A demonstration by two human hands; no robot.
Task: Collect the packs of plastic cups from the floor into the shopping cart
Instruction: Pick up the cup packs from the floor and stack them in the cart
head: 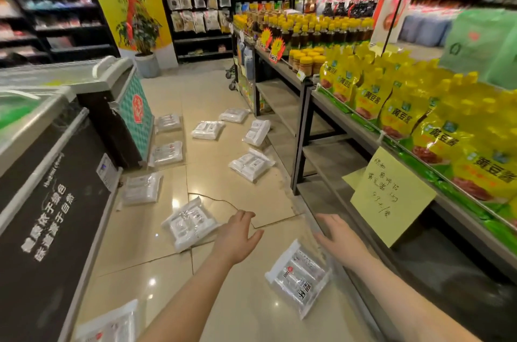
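- The left hand [237, 232] and the right hand [340, 238] reach forward over the floor with fingers spread wide, holding nothing; they look set to take hold of a pack from both sides.
- The nearest pack of plastic cups [300, 277] lies flat on the tiled floor [251, 313] just below the right hand, close to the foot of the shelving [335, 162].
- A second pack [190, 222] lies just left of the left hand; more packs are scattered up the aisle, some along the base of the chest freezer [56, 173], others along the shelving's edge.
- One pack [112, 325] sits at the lower left edge of view.
- Yellow sauce pouches [436, 123] fill the shelf above.
- A shopping cart cannot be identified here; only small wheels show far up the aisle.
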